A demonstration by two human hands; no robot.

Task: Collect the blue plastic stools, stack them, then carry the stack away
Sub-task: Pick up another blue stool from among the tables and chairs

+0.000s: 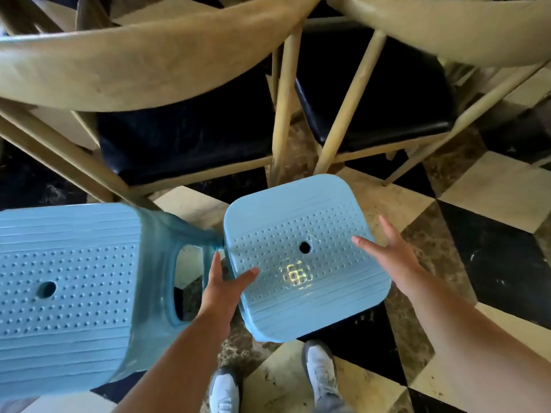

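Observation:
Two blue plastic stools with dotted seats and a centre hole stand on the floor. One stool (304, 234) is in the middle, just beyond my feet. A taller stool (65, 281) fills the lower left, its leg touching the middle stool's left edge. My left hand (223, 281) reaches to the middle stool's left edge, thumb lying over the seat, fingers at its side. My right hand (390, 254) hovers open over the seat's right side, fingers spread, holding nothing.
Two wooden chairs with black seats, one chair (167, 84) at left and another chair (402, 70) at right, stand close behind the stools. The checkered tile floor (492, 204) extends to the right. My shoes (319, 371) are just below the middle stool.

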